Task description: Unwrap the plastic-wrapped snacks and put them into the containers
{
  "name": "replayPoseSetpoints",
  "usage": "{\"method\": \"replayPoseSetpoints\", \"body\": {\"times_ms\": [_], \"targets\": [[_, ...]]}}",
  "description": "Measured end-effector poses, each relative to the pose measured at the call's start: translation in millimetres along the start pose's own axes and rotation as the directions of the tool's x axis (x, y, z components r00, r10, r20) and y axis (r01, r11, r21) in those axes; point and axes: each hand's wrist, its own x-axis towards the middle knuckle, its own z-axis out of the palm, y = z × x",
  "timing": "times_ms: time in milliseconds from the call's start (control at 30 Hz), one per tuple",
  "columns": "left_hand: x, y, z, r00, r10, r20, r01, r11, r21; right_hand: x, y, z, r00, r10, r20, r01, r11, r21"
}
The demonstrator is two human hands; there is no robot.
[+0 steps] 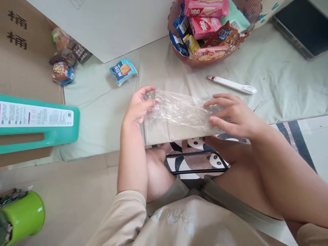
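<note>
A crinkled sheet of clear plastic film (179, 107) stretches between my two hands at the near edge of the cloth-covered surface. My left hand (140, 104) pinches its left end between thumb and fingers; a small reddish patch shows in the film there. Over the right end, my right hand (233, 114) has its fingers spread and touching the film. Beyond that hand lies a white utility knife (232, 84). A blue snack packet (124, 71) sits on the cloth, up and left of my left hand.
A pink glass bowl (202, 62) full of wrapped snacks stands at the back beside a white box (107, 30). Several small packets (64, 70) lie by a cardboard box (23, 61). A teal bottle (61, 119) is at left, a green bin (29, 213) below, and a dark-topped case (304, 27) at right.
</note>
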Motion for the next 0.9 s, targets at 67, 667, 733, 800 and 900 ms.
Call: {"method": "replayPoseSetpoints", "body": {"times_ms": [67, 667, 733, 800, 900], "targets": [[-2.1, -0.2, 0.0, 1.000, -0.020, 0.010, 0.020, 0.999, 0.045, 1.5, 0.3, 1.7, 0.980, 0.117, -0.162, -0.125, 0.991, -0.044], [-19.4, 10.5, 42.9, 0.918, 0.032, 0.395, -0.038, 0.999, 0.005, 23.1, -46.9, 17.0, 0.822, 0.153, 0.549, -0.531, 0.554, 0.641], [-8.1, 5.0, 36.4, 0.972, 0.103, 0.212, -0.117, 0.991, 0.058, 23.3, -48.4, 16.8, 0.792, 0.276, 0.544, -0.590, 0.574, 0.568], [1.4, -0.6, 28.4, 0.986, 0.166, 0.014, -0.167, 0.984, 0.069, 23.6, -47.2, 15.2, 0.810, 0.366, 0.458, -0.584, 0.570, 0.578], [2.9, -3.8, 26.0, 0.983, 0.151, -0.101, -0.155, 0.987, -0.037, 25.8, -44.7, 14.2, 0.846, 0.431, 0.314, -0.518, 0.525, 0.676]]}}
